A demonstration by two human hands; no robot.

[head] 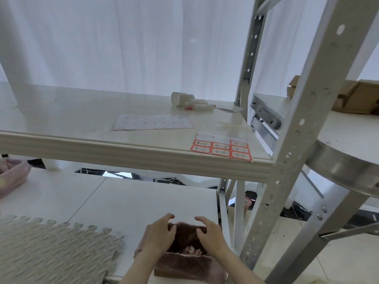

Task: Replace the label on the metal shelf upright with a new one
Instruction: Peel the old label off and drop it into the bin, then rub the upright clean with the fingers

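Left grip: the left hand point(162, 235) pinches the left edge of a brown cloth point(184, 265) with thumb and curled fingers; the forefinger is lifted clear.
Right grip: the right hand point(209, 232) holds the opposite edge in the same way, fingers arched over it.
Reason for hold: the two grips appear to draw the cloth apart, probably to open it as a pouch for reaching in or dropping something in.
Contents: small crumpled pieces point(191, 251), reddish and white, lie in the opening. They are too small to identify and may be discarded labels.
Support: the cloth rests at the near right corner of the lower shelf point(123, 201), within easy reach.
Left of cloth: a grey foam mat point(51, 249) with toothed edges lies flat on the same shelf.
Task item: the label sheet point(221, 148), with red-bordered labels marked 4-1 and 4-2, lies at the near right corner of the upper shelf point(71, 111). It is just beside the metal upright point(295, 128), presumably kept there to be at hand.
Upright: no label can be made out on its visible faces.
Spent stock: a stripped backing sheet point(152, 121) and some paper curls point(188, 102) lie farther back on the upper shelf.
Stage: judged to be between steps; neither hand holds a new label.
Left edge: a pink blurred shape, not identifiable.
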